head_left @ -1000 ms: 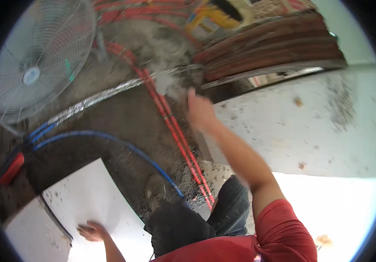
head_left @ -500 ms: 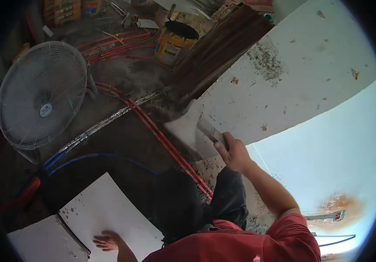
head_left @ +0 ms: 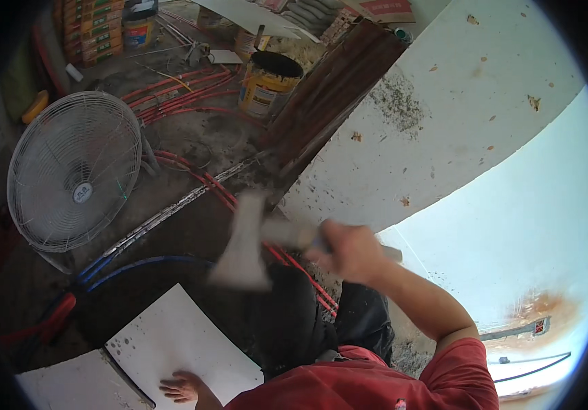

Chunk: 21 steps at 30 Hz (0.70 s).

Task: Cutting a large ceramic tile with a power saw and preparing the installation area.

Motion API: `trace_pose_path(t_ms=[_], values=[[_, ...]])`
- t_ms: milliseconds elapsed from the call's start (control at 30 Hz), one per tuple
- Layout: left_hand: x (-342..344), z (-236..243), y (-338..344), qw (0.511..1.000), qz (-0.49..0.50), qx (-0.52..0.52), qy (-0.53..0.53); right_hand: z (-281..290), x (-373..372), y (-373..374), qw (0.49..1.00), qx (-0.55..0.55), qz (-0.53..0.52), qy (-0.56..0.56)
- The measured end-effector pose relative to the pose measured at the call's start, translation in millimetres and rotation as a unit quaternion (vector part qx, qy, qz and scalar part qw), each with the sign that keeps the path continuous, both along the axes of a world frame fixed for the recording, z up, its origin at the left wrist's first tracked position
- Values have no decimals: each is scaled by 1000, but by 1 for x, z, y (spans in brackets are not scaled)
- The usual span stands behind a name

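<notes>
My right hand (head_left: 348, 253) grips the handle of a hand tool with a wide, pale, flared head (head_left: 242, 242). Motion blurs the tool, and its outline resembles an axe, but its exact kind is unclear. The head hangs in front of my dark trouser leg and apart from the large white spotted surface (head_left: 458, 102) beyond. A short end of the handle sticks out behind my fist. Lower left, my left hand (head_left: 180, 387) rests flat, fingers spread, on a white panel (head_left: 178, 328) with dark specks.
A round fan (head_left: 75, 171) stands at left. Red pipes (head_left: 225, 191) and blue pipes (head_left: 143, 261) cross the dark floor. Further back are a yellow bucket (head_left: 263, 99), brown boards (head_left: 335, 89) and stacked orange-brown packs (head_left: 92, 31). Another white panel (head_left: 75, 383) adjoins the first.
The tool's head has swung left and down, away from the edge of the spotted surface, and turned. My right hand has moved slightly left and lower. My left hand stays on the panel.
</notes>
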<state>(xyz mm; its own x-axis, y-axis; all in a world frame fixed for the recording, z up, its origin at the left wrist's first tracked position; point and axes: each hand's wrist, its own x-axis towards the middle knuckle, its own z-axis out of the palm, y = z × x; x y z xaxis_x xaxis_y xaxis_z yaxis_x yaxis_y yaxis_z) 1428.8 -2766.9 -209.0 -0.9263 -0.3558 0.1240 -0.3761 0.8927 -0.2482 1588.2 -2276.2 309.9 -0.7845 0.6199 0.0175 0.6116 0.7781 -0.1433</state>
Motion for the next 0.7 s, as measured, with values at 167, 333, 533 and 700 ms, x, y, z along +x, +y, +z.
trace_pose_path(t_ms=[167,333,533,700], values=[[3,-2,29,999,-22,36,12,-25,92,128,951,80,-300,-3],[3,2,5,1000,-8,19,11,-18,17,30,982,-20,-189,-17],[-3,-4,7,999,-11,23,21,-15,57,98,944,-42,-327,21],[-2,-1,-1,999,-13,3,32,-27,20,52,967,-51,-249,-31]])
